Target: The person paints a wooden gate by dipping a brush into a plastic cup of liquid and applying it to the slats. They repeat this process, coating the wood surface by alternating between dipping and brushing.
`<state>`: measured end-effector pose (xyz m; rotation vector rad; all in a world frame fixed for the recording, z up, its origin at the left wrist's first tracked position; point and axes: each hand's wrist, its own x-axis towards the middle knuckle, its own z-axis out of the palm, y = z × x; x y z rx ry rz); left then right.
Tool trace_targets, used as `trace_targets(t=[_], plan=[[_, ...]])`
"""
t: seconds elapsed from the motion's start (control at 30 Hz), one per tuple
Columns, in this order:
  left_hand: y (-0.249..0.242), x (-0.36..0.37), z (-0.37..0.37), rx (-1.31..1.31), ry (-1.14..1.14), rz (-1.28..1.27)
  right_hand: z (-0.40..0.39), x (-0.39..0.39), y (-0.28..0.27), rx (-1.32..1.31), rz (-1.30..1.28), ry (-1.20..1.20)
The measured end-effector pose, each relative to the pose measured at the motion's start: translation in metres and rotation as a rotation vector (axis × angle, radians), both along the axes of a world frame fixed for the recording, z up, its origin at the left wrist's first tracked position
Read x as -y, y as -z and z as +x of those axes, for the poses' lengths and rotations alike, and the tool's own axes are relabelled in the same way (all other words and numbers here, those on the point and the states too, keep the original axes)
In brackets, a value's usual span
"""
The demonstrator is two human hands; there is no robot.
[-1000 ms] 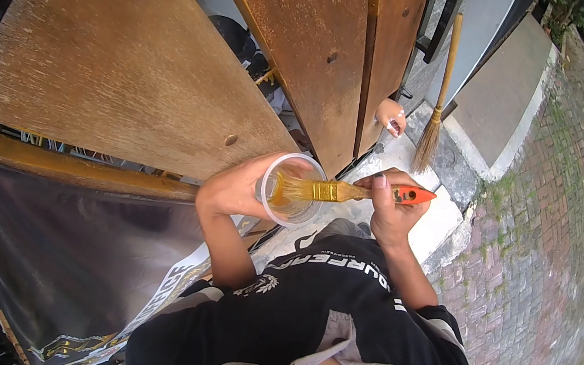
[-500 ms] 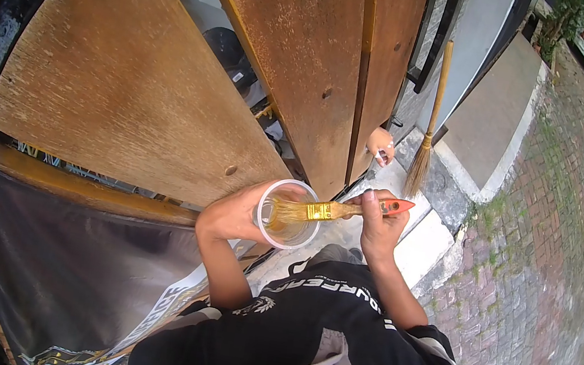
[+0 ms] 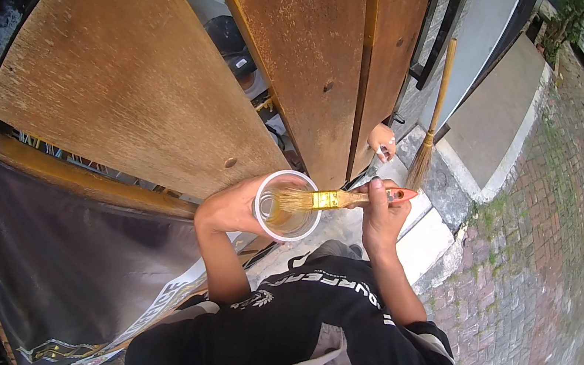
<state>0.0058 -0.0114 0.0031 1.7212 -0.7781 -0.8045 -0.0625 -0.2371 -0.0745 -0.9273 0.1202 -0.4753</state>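
Note:
My left hand (image 3: 235, 206) is wrapped round a clear plastic cup (image 3: 285, 237) with a little yellowish liquid at its bottom; most fingers are hidden behind it. In my right hand (image 3: 382, 214) is the handle of a paintbrush (image 3: 327, 199) with an orange-red end and a shiny yellow band. Its bristles point left, over the cup's opening and partly inside. Close above the cup stand wide brown wooden planks (image 3: 127, 77) with a worn surface.
A straw broom (image 3: 422, 156) leans beyond the planks, near another person's hand (image 3: 383, 141). Brick paving (image 3: 523, 290) spreads at the right. A dark banner (image 3: 72, 256) hangs at lower left. Through the gaps between planks, dark objects show.
The brush in my right hand has moved slightly up, and its bristles sit a little higher over the cup. The cup has shifted slightly up and left.

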Motion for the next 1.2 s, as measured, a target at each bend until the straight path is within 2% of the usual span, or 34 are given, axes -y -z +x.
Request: trace_targets(t=[0.53,0.6,0.63,0.7,0.73,0.8,0.83,1.0,1.1,1.17,1.2], plan=[[0.001,0.001,0.000,-0.052,-0.016,-0.010,-0.005,0.000,0.000,0.030,-0.124,0.033],[0.001,0.001,0.000,-0.052,-0.011,-0.013,-0.010,0.001,-0.001,0.050,-0.330,0.098],[0.001,0.001,0.000,-0.051,-0.005,-0.016,-0.012,0.003,-0.004,0.047,-0.329,0.098],[0.005,-0.001,0.001,-0.012,-0.005,-0.007,-0.015,0.006,-0.013,0.237,-0.738,0.148],[0.006,-0.002,0.001,0.032,-0.004,0.002,-0.016,0.007,-0.020,0.233,-0.737,0.147],[0.005,-0.001,0.001,0.026,-0.022,0.012,-0.017,0.005,-0.037,0.456,-1.056,0.173],[0.004,-0.001,0.000,0.024,-0.038,0.022,-0.018,0.004,-0.044,0.502,-1.115,0.195],[0.003,0.000,0.001,0.045,-0.023,0.033,-0.020,0.001,-0.048,0.558,-1.160,0.168],[0.002,0.000,0.001,0.015,-0.008,0.022,-0.020,0.007,-0.039,0.423,-1.050,0.099],[-0.002,0.001,-0.001,-0.026,-0.008,-0.001,-0.017,0.008,-0.025,0.138,-0.660,0.053],[-0.006,0.002,-0.001,-0.028,-0.010,0.007,-0.015,0.007,-0.022,0.139,-0.660,0.057]])
